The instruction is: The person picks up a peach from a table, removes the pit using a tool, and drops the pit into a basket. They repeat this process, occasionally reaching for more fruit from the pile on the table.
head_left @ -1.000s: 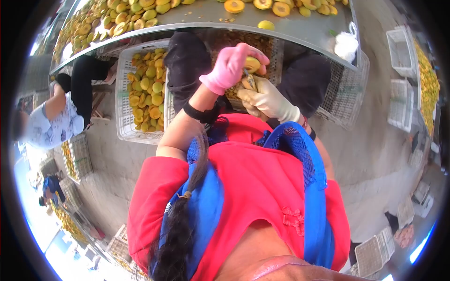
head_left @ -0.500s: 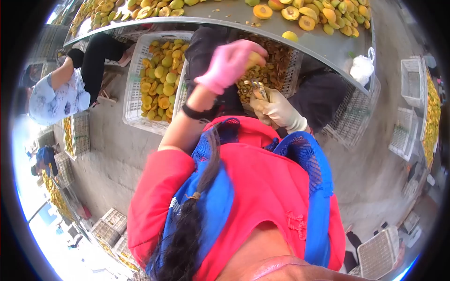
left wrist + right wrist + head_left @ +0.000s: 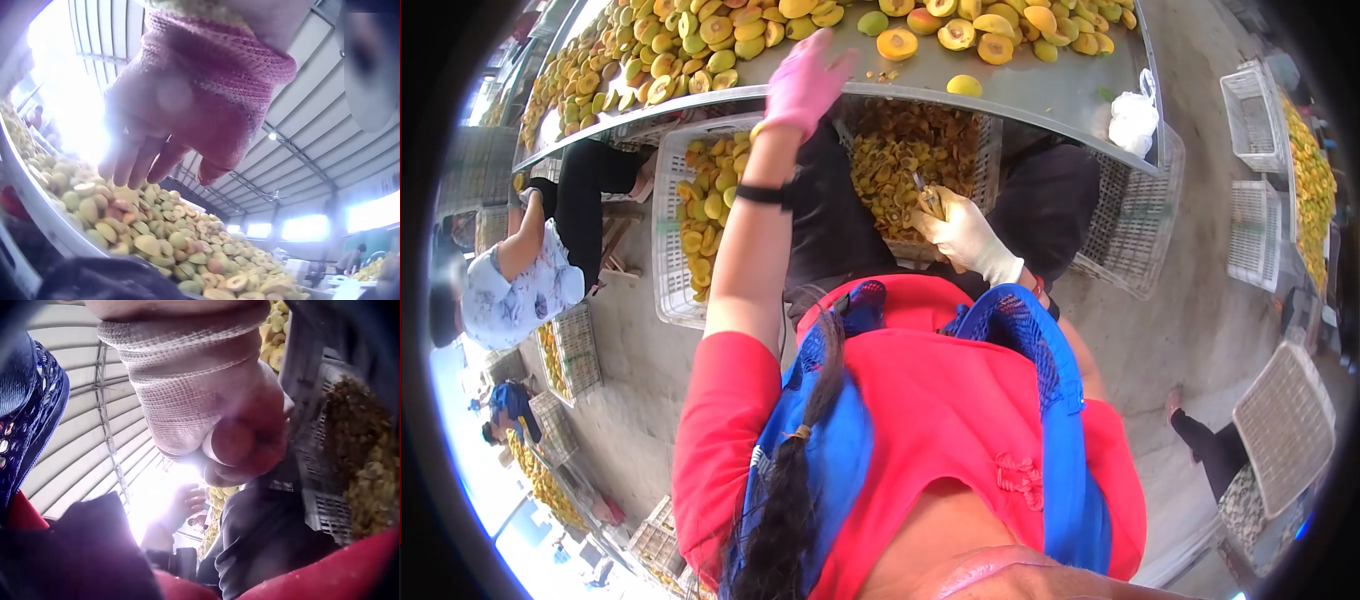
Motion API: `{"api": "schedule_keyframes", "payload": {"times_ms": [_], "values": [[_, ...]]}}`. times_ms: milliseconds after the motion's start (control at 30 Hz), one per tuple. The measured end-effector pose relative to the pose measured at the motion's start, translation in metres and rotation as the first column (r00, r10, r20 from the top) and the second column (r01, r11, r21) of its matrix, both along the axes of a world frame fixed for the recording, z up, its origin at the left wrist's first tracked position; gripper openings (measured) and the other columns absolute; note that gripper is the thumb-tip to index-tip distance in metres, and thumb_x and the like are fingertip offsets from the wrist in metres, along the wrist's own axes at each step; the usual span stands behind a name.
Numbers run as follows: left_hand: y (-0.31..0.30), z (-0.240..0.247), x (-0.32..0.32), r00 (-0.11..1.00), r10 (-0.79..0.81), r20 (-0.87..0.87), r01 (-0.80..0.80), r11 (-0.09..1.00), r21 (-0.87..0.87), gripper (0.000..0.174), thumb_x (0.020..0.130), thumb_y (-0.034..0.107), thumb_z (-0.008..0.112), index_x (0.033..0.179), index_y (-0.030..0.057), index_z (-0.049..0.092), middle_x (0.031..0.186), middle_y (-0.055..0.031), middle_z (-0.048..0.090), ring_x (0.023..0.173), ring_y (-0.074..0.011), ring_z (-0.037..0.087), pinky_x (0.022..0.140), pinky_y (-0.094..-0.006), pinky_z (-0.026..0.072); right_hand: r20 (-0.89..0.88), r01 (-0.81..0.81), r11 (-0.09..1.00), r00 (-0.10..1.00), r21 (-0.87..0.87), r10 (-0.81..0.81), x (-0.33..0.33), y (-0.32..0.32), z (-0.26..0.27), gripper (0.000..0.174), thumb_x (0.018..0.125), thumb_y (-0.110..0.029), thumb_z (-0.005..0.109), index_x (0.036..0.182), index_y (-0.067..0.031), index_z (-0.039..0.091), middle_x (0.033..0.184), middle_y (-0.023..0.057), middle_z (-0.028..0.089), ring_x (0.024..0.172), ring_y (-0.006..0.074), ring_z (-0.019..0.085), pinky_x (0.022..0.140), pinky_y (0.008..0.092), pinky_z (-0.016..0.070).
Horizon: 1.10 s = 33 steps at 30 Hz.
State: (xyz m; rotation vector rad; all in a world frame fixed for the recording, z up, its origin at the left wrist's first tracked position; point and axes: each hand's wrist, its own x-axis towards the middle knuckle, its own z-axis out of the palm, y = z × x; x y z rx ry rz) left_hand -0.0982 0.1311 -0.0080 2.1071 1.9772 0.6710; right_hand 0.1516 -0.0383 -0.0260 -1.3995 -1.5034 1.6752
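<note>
My left hand (image 3: 808, 85), in a pink glove, reaches over the near edge of the metal table (image 3: 920, 80). Its fingers are spread and the palm holds nothing in the left wrist view, with a heap of halved yellow-green stone fruit (image 3: 169, 244) beyond them. Lower down, between the knees, my right hand (image 3: 970, 235) in a white glove grips a short hand tool (image 3: 930, 200) with a metal tip pointing up. The right wrist view shows fingers curled round its handle, whose round end (image 3: 231, 442) faces the camera.
A crate (image 3: 990, 160) of brown and yellow fruit scraps stands between the knees. Left of it is a white crate (image 3: 668, 250) of yellow fruit. A white bag (image 3: 1133, 122) lies at the table's right corner. Another person (image 3: 525, 265) sits at the left.
The left hand held a fruit against the tool, pulled away with it, then swung up and left over the table, where it is now without the fruit. The right hand kept its grip on the tool.
</note>
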Motion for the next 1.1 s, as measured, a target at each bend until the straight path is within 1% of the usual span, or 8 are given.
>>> {"api": "schedule_keyframes", "payload": {"times_ms": [100,267,467,567,667,767,967,1100], "values": [[0.057,-0.017,0.042,0.998,0.018,-0.061,-0.032,0.971,-0.237,0.074,0.09,0.056,0.061,0.145,0.0078,0.047,0.142,-0.0194,0.055,0.13,-0.0359,0.054,0.106,-0.0432,0.0449,0.047,0.024,0.999,0.999,-0.034,-0.023,0.005,0.0,-0.003,0.024,0.091,-0.02,0.062,0.099,0.002,0.058,0.064,0.0136,0.059,0.054,0.024,0.061,0.052,0.0376,0.0475],[0.104,-0.064,0.069,0.985,-0.037,-0.169,-0.034,0.916,-0.399,0.076,0.085,0.051,0.071,0.142,0.0085,0.047,0.139,-0.0191,0.057,0.129,-0.0347,0.055,0.106,-0.0422,0.045,0.044,0.088,0.992,0.995,-0.085,-0.085,0.015,-0.001,0.002,0.02,0.091,-0.019,0.062,0.096,0.0002,0.057,0.063,0.007,0.057,0.049,0.016,0.055,0.049,0.0348,0.0443],[0.101,-0.094,0.074,0.982,-0.161,0.094,0.181,0.949,-0.257,0.073,0.08,0.033,0.08,0.141,0.0099,0.045,0.135,-0.0167,0.058,0.126,-0.035,0.057,0.105,-0.0411,0.0458,0.033,0.106,0.988,0.994,-0.114,-0.103,0.023,0.007,0.001,0.021,0.092,-0.019,0.062,0.101,-0.0005,0.059,0.063,0.0061,0.057,0.049,0.014,0.053,0.049,0.0334,0.0431],[0.08,-0.07,0.076,0.971,-0.215,0.101,0.231,0.955,-0.186,0.075,0.079,0.029,0.081,0.141,0.0081,0.044,0.132,-0.0166,0.059,0.124,-0.0332,0.058,0.104,-0.039,0.0464,-0.025,0.164,0.986,0.986,-0.022,-0.165,0.021,0.007,-0.012,0.021,0.092,-0.019,0.064,0.102,-0.0015,0.059,0.064,0.0031,0.056,0.049,0.0111,0.051,0.047,0.0316,0.0416],[0.052,-0.037,0.074,0.922,-0.271,0.275,0.325,0.93,-0.173,0.074,0.082,0.025,0.079,0.143,0.0058,0.042,0.124,-0.015,0.063,0.115,-0.0278,0.064,0.092,-0.0354,0.053,-0.111,0.216,0.976,0.97,-0.025,-0.217,0.02,0.009,-0.003,0.017,0.093,-0.017,0.066,0.099,-0.0029,0.058,0.066,-0.0005,0.054,0.051,0.0077,0.049,0.046,0.0293,0.0397],[-0.002,0.012,0.078,0.608,0.031,0.793,0.443,0.816,-0.372,0.064,0.088,0.022,0.076,0.14,0.0036,0.045,0.114,-0.0124,0.065,0.102,-0.0211,0.068,0.079,-0.0303,0.0564,-0.265,0.262,0.962,0.925,-0.075,-0.273,0.015,0.013,0.008,0.015,0.094,-0.015,0.067,0.097,-0.0038,0.057,0.067,-0.0021,0.052,0.052,0.0061,0.048,0.045,0.0277,0.0383],[-0.08,0.029,0.086,0.153,0.034,0.988,0.474,0.874,-0.104,0.049,0.097,0.02,0.067,0.139,0.0025,0.049,0.111,-0.0117,0.064,0.094,-0.0183,0.068,0.072,-0.0278,0.0561,-0.247,0.273,0.954,0.94,0.12,-0.238,0.002,0.011,0.036,0.014,0.092,-0.009,0.066,0.096,-0.0016,0.055,0.068,0.0019,0.053,0.056,0.0081,0.05,0.05,0.0301,0.0426],[-0.102,0.025,0.089,0.254,-0.117,0.96,0.429,0.903,-0.003,0.048,0.107,0.041,0.042,0.138,0.0062,0.053,0.117,-0.0111,0.064,0.102,-0.0182,0.067,0.087,-0.031,0.0542,-0.241,0.311,0.94,0.931,0.14,-0.272,-0.004,0.005,0.035,0.013,0.093,-0.01,0.066,0.093,-0.002,0.055,0.068,0.0024,0.055,0.057,0.0081,0.05,0.052,0.0293,0.0428]]}}
